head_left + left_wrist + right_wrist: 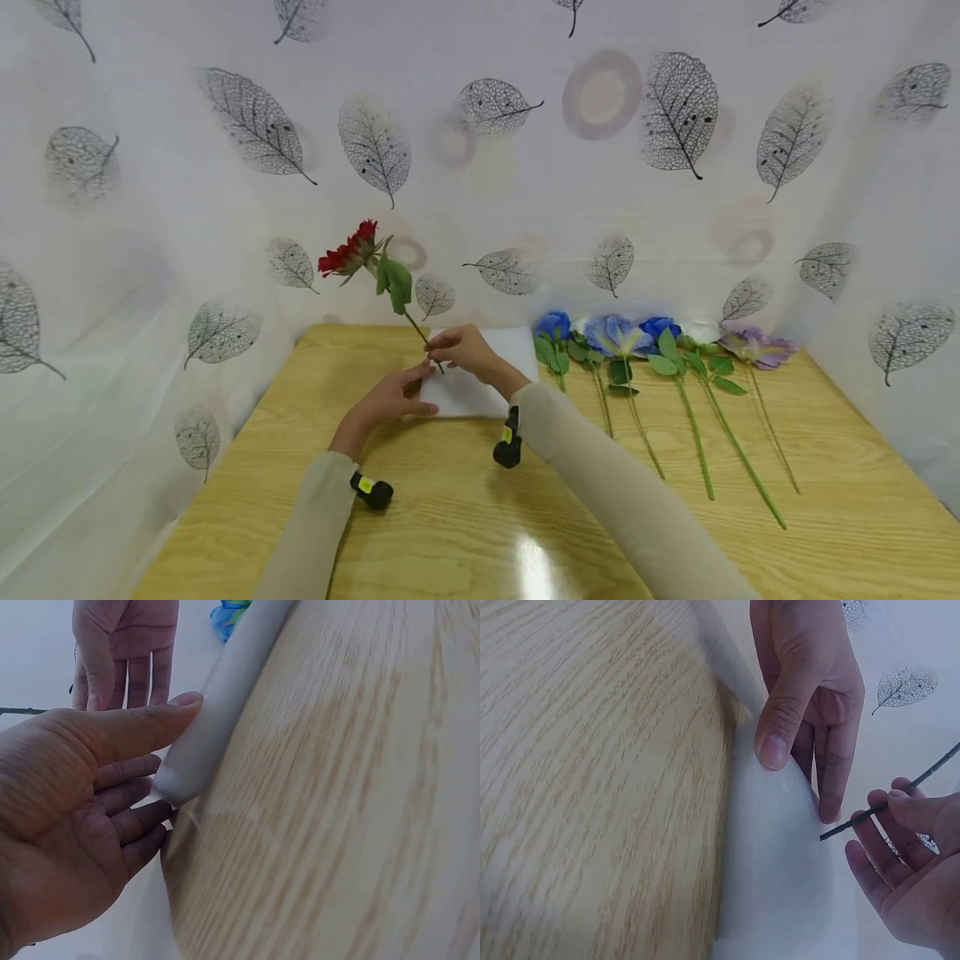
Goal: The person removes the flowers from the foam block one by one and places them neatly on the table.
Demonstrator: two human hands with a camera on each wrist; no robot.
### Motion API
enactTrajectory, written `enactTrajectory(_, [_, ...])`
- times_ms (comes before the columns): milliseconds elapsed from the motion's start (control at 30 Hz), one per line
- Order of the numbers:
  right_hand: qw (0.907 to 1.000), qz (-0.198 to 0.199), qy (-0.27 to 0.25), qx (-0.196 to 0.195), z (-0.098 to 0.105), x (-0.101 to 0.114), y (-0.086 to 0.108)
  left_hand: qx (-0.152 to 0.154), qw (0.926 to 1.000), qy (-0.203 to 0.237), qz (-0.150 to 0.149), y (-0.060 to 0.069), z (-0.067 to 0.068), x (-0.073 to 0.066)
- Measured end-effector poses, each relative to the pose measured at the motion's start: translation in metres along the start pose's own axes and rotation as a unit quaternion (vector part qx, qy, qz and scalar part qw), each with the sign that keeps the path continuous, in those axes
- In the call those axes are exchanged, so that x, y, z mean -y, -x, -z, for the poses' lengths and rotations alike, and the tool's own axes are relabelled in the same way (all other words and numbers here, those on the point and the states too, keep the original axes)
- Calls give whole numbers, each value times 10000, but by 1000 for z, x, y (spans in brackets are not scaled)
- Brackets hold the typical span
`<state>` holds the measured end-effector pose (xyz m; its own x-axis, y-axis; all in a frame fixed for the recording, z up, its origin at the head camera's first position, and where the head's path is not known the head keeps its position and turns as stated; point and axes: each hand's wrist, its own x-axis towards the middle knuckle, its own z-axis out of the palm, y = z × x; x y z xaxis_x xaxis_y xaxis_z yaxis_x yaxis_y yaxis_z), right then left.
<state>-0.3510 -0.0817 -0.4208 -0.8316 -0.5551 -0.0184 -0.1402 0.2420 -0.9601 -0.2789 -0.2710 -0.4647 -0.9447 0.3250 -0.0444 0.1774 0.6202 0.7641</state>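
My right hand (467, 348) pinches the lower stem of a red flower (351, 252) between thumb and fingers. Its bloom leans up to the left, with a green leaf below it. The bare stem end (836, 832) hangs over a white foam-like pad (468, 395) on the table. At the pad's left edge, my left hand (390, 398) grips it, thumb (161, 724) on the near side and fingers round the side. In the right wrist view the stem end shows close to the left hand's fingertips; whether it touches the pad I cannot tell.
Right of the pad several flowers lie in a row on the wooden table (450, 517): blue blooms (553, 325), a pale blue one (618, 335), a white one (701, 332) and a purple one (759, 347). A leaf-printed curtain (510, 192) hangs behind.
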Motion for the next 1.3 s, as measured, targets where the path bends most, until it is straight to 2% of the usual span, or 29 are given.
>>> enactTrajectory(667, [9997, 94, 84, -229, -4, -2, -2, 11, 10000, 15, -28, 2, 0, 1])
enactTrajectory(1300, [9992, 265, 178, -248, 0, 2, 0, 5, 9998, -122, -156, 0, 1, 1])
